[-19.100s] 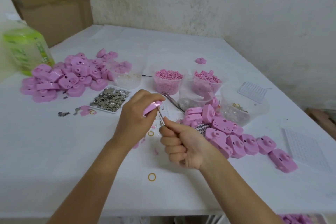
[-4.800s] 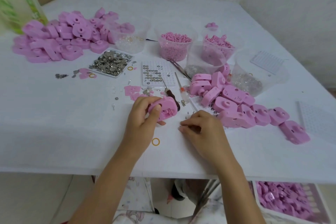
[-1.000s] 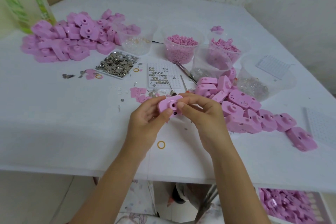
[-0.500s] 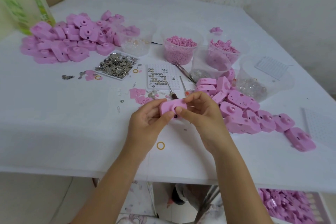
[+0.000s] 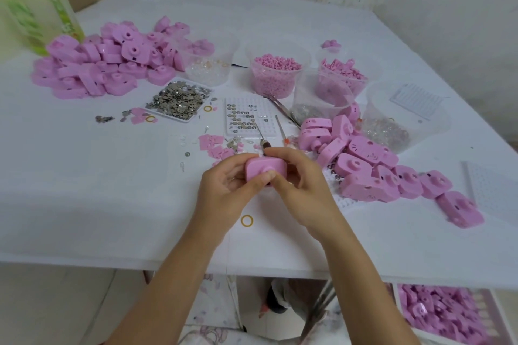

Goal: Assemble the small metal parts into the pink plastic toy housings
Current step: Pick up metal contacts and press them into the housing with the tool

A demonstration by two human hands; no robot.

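Pink housing [image 5: 265, 167], rounded, w/ center hole

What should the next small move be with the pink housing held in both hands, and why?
Probably press both thumbs in firmly to finish the fit. The left hand and right hand both grip the pink housing above the table, thumbs meeting on its front, and neither holds a tool; a thin tool lies on the table just behind.
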